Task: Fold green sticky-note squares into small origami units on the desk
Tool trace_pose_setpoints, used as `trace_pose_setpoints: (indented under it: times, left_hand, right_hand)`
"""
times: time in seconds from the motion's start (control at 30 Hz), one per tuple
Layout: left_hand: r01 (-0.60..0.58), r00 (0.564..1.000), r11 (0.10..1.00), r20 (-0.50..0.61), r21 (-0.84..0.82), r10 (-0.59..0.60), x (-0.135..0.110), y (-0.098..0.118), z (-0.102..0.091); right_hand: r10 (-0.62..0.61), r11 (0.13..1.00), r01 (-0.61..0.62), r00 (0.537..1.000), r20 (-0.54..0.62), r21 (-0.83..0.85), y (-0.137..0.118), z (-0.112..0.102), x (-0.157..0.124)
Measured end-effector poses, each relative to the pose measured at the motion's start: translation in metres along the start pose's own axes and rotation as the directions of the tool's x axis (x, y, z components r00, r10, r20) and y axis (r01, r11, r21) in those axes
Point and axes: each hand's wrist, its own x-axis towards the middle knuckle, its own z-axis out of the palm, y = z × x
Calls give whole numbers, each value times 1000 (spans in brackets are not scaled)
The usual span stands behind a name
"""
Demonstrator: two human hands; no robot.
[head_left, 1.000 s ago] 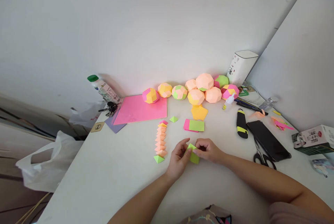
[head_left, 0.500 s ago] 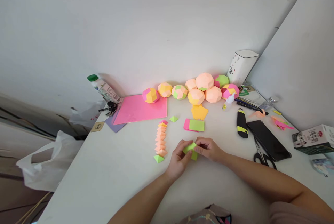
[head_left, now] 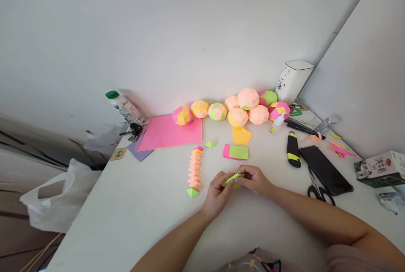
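Both of my hands pinch one small piece of lime-green paper [head_left: 233, 178], partly folded, just above the table. My left hand [head_left: 217, 191] grips its left side between thumb and fingers. Its right side is held by my right hand [head_left: 255, 180]; the fingertips cover part of the paper. Left of my hands runs a column of folded paper pieces [head_left: 195, 167], mostly peach, with a green folded piece [head_left: 193, 192] at its near end. Another green folded piece [head_left: 210, 144] lies apart. Beyond my hands rests a stack of green and pink paper slips [head_left: 238, 152].
Several faceted paper balls [head_left: 248, 99] line the wall, near a yellow paper shape [head_left: 242, 136] and a pink sheet [head_left: 171, 132]. On the right lie a glue bottle [head_left: 277, 123], a utility knife [head_left: 293, 149], scissors [head_left: 320, 192] and a phone [head_left: 325, 170]. A bottle [head_left: 126, 109] leans at left.
The green paper has tilted in my fingers and now shows a narrower face. My right hand has shifted slightly; the things on the table stay put.
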Motion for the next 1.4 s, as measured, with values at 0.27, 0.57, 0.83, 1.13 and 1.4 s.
trace_pose_setpoints:
  times: [0.27, 0.57, 0.83, 1.13, 1.4]
  left_hand:
    - [12, 1000, 999, 25, 38, -13, 0, 7, 0]
    - [26, 999, 998, 33, 64, -28, 0, 11, 0]
    - [20, 999, 998, 34, 55, -22, 0, 10, 0]
    - [23, 999, 996, 33, 84, -26, 0, 11, 0]
    - [25, 999, 996, 37, 88, -28, 1, 10, 0]
  right_hand:
    - [0, 1000, 0, 1000, -20, 30, 3, -2, 2]
    - [-7, 998, 8, 1000, -11, 64, -1, -1, 3]
    - [0, 998, 1, 1000, -20, 58, 2, -2, 3]
    - [16, 999, -15, 1000, -23, 37, -1, -2, 3]
    - [8, 999, -8, 1000, -16, 51, -2, -2, 2]
